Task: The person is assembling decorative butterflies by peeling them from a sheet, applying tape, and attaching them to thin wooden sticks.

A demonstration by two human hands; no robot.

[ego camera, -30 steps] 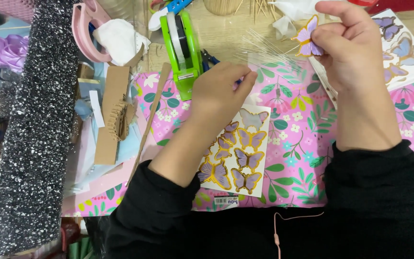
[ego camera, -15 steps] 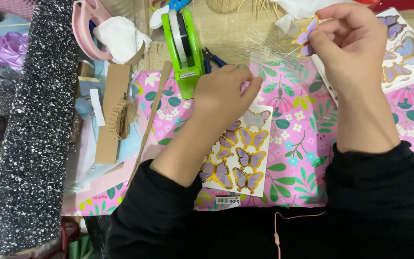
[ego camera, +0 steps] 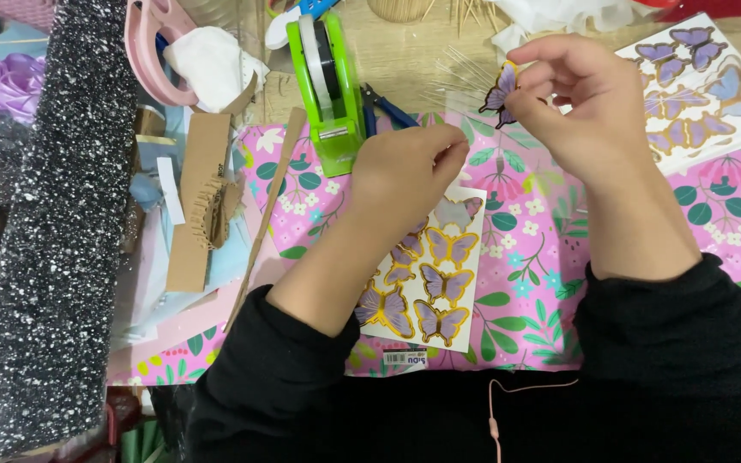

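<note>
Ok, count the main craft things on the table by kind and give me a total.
Butterfly sticker sheets: 2, one under the left hand at, one at the upper right.
Loose purple butterfly stickers: 1, pinched in the right hand.
Green tape dispensers: 1.
Pink tape dispensers: 1.
Total: 5

Two hands are in view: the left hand (ego camera: 409, 167) and the right hand (ego camera: 581, 107). One loose purple butterfly sticker (ego camera: 501, 90) is pinched in the right. There are two sticker sheets (ego camera: 426, 274) (the near one shows about six butterflies, partly covered). One green tape dispenser (ego camera: 329, 81), one pink tape dispenser (ego camera: 149, 43).
</note>
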